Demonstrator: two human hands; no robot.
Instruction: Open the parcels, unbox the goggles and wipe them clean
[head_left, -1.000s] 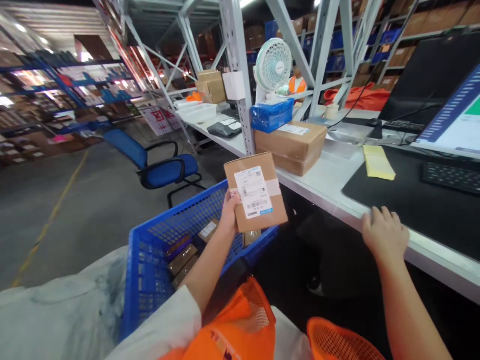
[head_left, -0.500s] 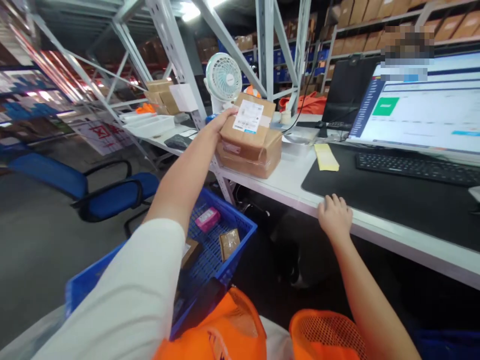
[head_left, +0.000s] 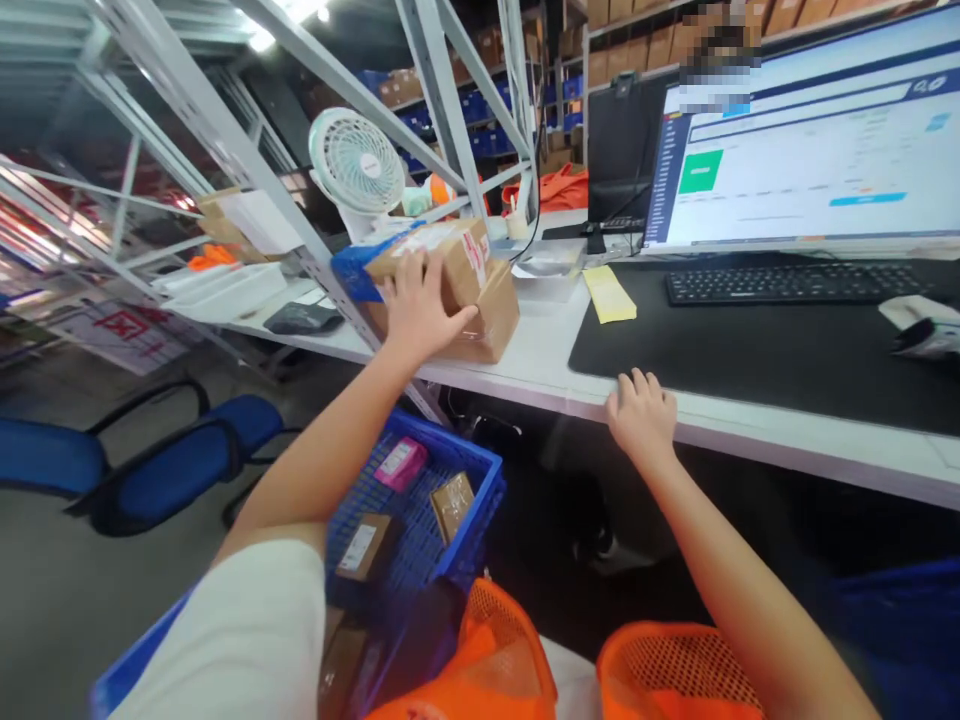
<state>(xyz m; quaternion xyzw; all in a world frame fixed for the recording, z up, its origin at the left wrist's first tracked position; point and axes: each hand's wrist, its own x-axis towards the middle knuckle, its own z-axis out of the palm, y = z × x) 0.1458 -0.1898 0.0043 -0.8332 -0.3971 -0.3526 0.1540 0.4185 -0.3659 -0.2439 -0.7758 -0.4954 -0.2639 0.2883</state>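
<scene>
My left hand (head_left: 420, 305) lies against the near side of a small cardboard box (head_left: 454, 262), fingers spread and thumb stretched to the right. That box sits on a larger cardboard box (head_left: 495, 318) at the table's front edge. A blue package or blue wrapping (head_left: 356, 272) shows just left of them; whether it is part of the upper box I cannot tell. My right hand (head_left: 642, 412) rests on the table edge by the black desk mat (head_left: 750, 370), its fingers extended and holding nothing. Its thumb is partly hidden.
Below the table, a blue crate (head_left: 491, 480) holds several parcels, among them a pink one (head_left: 401, 464). A fan (head_left: 358, 165) stands behind the boxes. Yellow notes (head_left: 610, 294), a keyboard (head_left: 810, 284) and a monitor (head_left: 795, 170) are rightward. A blue chair (head_left: 180, 460) stands left.
My left hand has moved from the small box's left edge to its near side. That box has turned, its label no longer facing me. The right hand stays at the table edge; the view has swung right.
</scene>
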